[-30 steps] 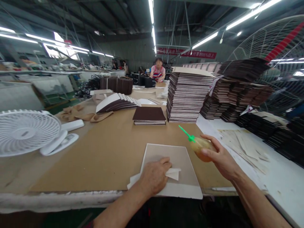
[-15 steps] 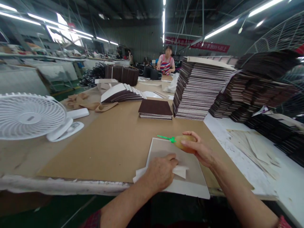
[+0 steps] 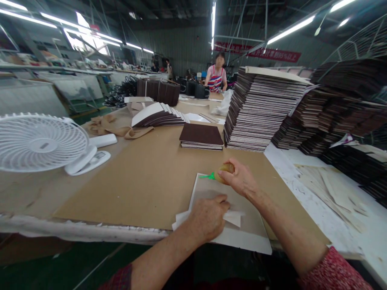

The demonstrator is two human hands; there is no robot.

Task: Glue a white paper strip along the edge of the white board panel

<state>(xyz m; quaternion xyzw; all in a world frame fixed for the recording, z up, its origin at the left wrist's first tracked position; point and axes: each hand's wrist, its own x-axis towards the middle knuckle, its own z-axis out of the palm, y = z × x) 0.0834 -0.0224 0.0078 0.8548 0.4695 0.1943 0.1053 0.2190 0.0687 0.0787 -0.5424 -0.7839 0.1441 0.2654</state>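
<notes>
My right hand (image 3: 240,179) is wrapped round a soft yellowish glue bottle (image 3: 223,174) with a thin green nozzle (image 3: 208,176). The nozzle points left, its tip by the far left corner of a flat grey-beige panel (image 3: 250,219) with pale edges. My left hand (image 3: 210,217) rests on the panel, fingers curled, with white strips (image 3: 232,218) sticking out on both sides of it. How the fingers grip these strips is partly hidden under the hand. The panel lies on a brown board (image 3: 136,181), its near edge reaching past the table edge.
Beyond the panel lies a low stack of dark brown panels (image 3: 201,134), beside a tall stack (image 3: 260,108). A white fan (image 3: 42,143) stands left, near beige fabric strips (image 3: 121,128). Fanned panels (image 3: 160,114) lie further back. A co-worker (image 3: 216,76) stands across the table.
My right hand has moved left and tilted the glue bottle, bringing the nozzle down to the panel's far left corner. My left hand stays on the panel. The view has shifted slightly.
</notes>
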